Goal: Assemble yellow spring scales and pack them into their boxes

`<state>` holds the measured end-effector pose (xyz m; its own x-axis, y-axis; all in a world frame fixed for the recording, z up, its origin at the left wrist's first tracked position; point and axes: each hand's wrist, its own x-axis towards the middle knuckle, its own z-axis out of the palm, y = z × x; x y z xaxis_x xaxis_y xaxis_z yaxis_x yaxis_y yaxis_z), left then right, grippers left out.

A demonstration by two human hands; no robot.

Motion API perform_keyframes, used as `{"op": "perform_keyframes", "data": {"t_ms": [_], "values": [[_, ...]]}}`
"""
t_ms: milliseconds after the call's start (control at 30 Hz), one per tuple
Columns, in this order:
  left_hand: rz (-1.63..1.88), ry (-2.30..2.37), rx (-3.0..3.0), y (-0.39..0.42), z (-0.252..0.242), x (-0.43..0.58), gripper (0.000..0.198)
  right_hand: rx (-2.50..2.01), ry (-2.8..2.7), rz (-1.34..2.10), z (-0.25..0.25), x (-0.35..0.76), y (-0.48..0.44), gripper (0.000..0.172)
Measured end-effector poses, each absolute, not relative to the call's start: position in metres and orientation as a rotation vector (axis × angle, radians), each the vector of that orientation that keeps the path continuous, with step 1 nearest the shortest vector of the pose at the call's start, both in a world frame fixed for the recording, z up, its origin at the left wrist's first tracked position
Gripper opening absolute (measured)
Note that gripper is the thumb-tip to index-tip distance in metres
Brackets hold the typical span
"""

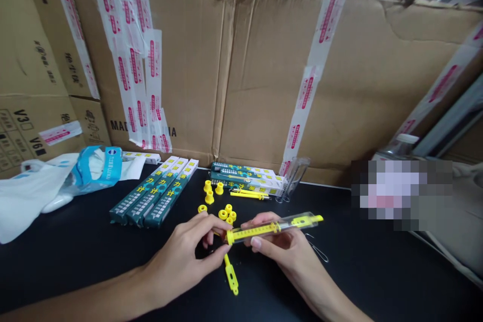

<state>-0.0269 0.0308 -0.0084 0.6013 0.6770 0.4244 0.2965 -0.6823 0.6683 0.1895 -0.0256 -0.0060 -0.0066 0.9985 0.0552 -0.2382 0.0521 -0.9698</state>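
My right hand (281,246) grips a clear tube with a yellow scale inside (275,227), held level just above the black table (75,251). My left hand (192,251) pinches the yellow cap at the tube's left end (230,236). A yellow strip (231,274) hangs or lies below that end. Several small yellow caps (221,204) lie just beyond my fingers. A thin wire hook (317,250) rests on the table beside my right hand.
Three long green boxes (154,193) lie to the left, more green and white boxes (245,176) behind the caps with a clear tube (294,176) leaning there. White bags and a blue packet (94,166) sit far left. A taped cardboard wall (264,75) stands behind.
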Motion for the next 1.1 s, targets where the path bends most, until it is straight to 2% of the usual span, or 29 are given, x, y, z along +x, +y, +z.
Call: {"op": "perform_keyframes", "data": {"t_ms": [133, 300, 433, 600, 767, 967, 1100], "values": [[0.885, 0.82, 2.281, 0.032, -0.008, -0.027, 0.026, -0.941, -1.045, 1.331, -0.006, 0.187, -0.028, 0.03], [0.931, 0.847, 2.239, 0.034, -0.006, -0.026, 0.016, -0.875, -1.034, 1.415, -0.001, 0.183, -0.035, 0.032], [0.927, 0.92, 2.211, 0.037, -0.006, -0.025, 0.016, -0.839, -0.99, 1.375, 0.001, 0.188, -0.036, 0.03], [0.855, 0.99, 2.102, 0.041, -0.008, -0.026, 0.024, -0.804, -0.86, 1.205, 0.006, 0.203, -0.03, 0.03], [0.805, 0.989, 1.977, 0.042, -0.005, -0.027, 0.023, -0.995, -1.117, 0.989, 0.013, 0.216, -0.026, 0.023], [0.909, 0.982, 1.824, 0.047, -0.004, -0.029, 0.031, -1.166, -1.484, 0.69, 0.012, 0.229, -0.027, 0.034], [0.913, 0.973, 1.784, 0.047, -0.004, -0.029, 0.017, -1.2, -1.676, 0.449, 0.009, 0.235, -0.028, 0.032]]}}
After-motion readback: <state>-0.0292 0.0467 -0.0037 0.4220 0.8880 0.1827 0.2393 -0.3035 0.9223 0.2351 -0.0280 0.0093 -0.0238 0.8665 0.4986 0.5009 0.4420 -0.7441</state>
